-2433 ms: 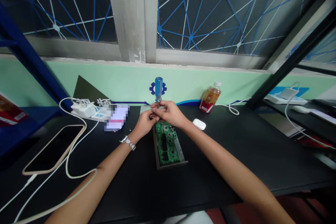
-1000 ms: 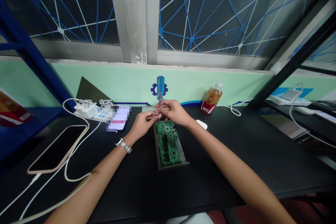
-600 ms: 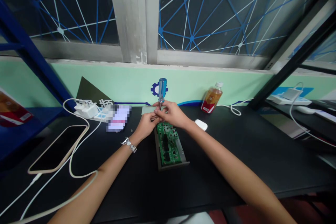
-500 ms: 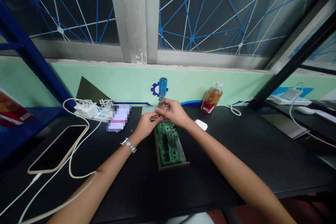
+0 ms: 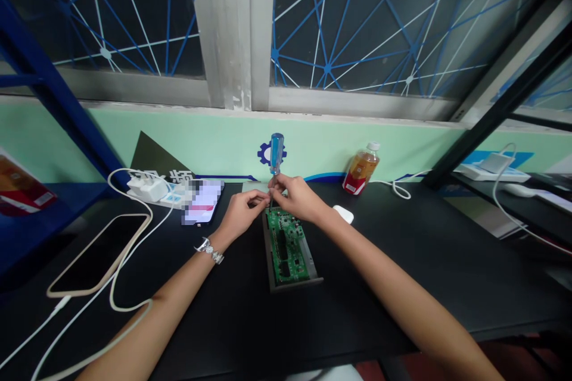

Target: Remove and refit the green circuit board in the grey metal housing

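Observation:
A screwdriver [image 5: 276,152] with a clear blue handle stands nearly upright over the far end of a green circuit board [image 5: 292,244]. My right hand [image 5: 297,195] grips it below the handle, fingers round the shaft. The board lies in a grey metal tray [image 5: 315,279] on the black table. Just left of the shaft is my left hand [image 5: 243,209], its thumb and fingertips brought together in a pinch by the board's far edge. Whatever sits between those fingertips is too small to tell. The screwdriver's tip is mostly hidden by the fingers.
On the left lie a phone [image 5: 100,256] with a charging cable, a power strip [image 5: 154,187] with plugs, and a lit phone [image 5: 203,202]. A drink bottle [image 5: 361,168] and a white earbud case [image 5: 343,214] are to the right. A loose cable crosses my left forearm.
My left hand has drawn slightly to the left, opening a small gap from my right hand. My right hand has dropped a little on the screwdriver's shaft.

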A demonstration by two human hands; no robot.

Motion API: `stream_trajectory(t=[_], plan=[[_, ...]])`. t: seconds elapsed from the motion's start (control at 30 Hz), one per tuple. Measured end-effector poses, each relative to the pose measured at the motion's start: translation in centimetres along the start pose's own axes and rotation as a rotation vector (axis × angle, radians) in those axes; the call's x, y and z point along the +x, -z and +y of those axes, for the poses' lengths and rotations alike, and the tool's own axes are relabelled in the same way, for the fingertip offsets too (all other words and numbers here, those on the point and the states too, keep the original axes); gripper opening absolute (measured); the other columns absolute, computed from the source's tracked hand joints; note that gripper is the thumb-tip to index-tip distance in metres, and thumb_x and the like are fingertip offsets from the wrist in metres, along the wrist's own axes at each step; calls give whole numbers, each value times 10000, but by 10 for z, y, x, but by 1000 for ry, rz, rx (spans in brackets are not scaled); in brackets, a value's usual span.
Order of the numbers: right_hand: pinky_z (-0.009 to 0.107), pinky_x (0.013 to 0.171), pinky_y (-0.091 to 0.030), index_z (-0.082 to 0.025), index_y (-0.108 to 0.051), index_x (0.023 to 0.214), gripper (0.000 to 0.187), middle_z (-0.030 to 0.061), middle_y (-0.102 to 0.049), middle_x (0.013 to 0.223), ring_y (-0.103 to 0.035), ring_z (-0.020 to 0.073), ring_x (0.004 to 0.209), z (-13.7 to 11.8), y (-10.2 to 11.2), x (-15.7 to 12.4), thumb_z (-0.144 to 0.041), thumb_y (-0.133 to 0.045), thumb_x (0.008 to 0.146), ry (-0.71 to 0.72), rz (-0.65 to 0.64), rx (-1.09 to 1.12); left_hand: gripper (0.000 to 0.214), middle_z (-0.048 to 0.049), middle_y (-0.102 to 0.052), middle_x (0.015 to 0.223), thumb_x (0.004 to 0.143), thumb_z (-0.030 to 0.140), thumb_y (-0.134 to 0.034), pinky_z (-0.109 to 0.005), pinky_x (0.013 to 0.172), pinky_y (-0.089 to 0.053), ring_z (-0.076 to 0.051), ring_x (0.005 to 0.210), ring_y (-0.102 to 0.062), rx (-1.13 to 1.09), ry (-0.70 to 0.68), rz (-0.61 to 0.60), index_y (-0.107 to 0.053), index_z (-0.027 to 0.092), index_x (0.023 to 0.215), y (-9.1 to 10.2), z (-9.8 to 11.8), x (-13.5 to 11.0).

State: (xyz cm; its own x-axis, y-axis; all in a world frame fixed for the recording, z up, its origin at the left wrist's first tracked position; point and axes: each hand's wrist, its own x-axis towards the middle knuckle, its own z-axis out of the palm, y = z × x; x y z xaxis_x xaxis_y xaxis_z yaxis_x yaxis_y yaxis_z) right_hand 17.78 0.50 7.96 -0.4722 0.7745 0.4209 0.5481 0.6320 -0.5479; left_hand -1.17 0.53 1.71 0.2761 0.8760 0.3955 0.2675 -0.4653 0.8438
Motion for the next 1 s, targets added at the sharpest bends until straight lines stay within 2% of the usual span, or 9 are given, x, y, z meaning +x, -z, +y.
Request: stream_trajectory(t=[0.1, 0.2, 0.37, 0.47, 0.57, 0.77, 1.0], plan=[[260, 615, -458, -180, -581, 946, 88, 37, -704, 776, -630, 147, 631, -5, 2, -1, -210, -498, 943, -11, -3, 4, 221, -64, -765, 934, 909, 346, -617, -326, 810, -553, -210, 851, -715, 66, -6, 28, -730, 170, 983, 5, 2, -6], [275, 657, -501, -190, -547, 967, 100, 43, -711, 805, -661, 155, 670, -6, 9, -4, -260, -477, 979, -22, 15, 113, 217, -62, -756, 1003, 918, 348, -611, -335, 865, -546, -207, 914, -710, 86, -11, 49, -720, 186, 1014, 13, 5, -16], [333, 718, -590, -227, -458, 1028, 216, 83, -741, 976, -728, 181, 788, 5, 12, -29, -432, -505, 980, -161, 118, 562, 203, -51, -741, 1052, 907, 350, -635, -328, 868, -551, -190, 933, -699, 118, -10, 21, -715, 218, 1039, 21, 12, -35], [371, 726, -606, -247, -403, 1016, 300, 90, -750, 1011, -747, 207, 835, 14, 5, -52, -477, -578, 934, -258, 209, 832, 210, -57, -737, 1040, 891, 348, -660, -328, 852, -559, -188, 922, -695, 104, -22, -2, -709, 216, 1046, 16, 17, -40], [375, 745, -608, -251, -392, 976, 315, 81, -758, 997, -757, 226, 875, 18, -3, -70, -448, -628, 909, -340, 295, 987, 214, -57, -738, 1026, 877, 347, -680, -328, 841, -560, -188, 911, -692, 118, -30, -20, -707, 214, 1042, 7, 20, -41], [373, 753, -611, -251, -409, 950, 292, 61, -765, 946, -759, 244, 899, 11, -6, -77, -367, -668, 882, -399, 392, 1107, 204, -47, -749, 956, 875, 363, -682, -311, 774, -569, -181, 817, -699, 124, -35, 3, -711, 211, 1007, -3, 20, -44], [359, 735, -613, -249, -407, 944, 300, 65, -769, 926, -762, 248, 891, 5, -7, -76, -338, -683, 864, -426, 406, 1156, 198, -45, -765, 894, 896, 374, -651, -312, 781, -575, -199, 809, -714, 61, 6, 73, -727, 198, 944, -8, 18, -46]])
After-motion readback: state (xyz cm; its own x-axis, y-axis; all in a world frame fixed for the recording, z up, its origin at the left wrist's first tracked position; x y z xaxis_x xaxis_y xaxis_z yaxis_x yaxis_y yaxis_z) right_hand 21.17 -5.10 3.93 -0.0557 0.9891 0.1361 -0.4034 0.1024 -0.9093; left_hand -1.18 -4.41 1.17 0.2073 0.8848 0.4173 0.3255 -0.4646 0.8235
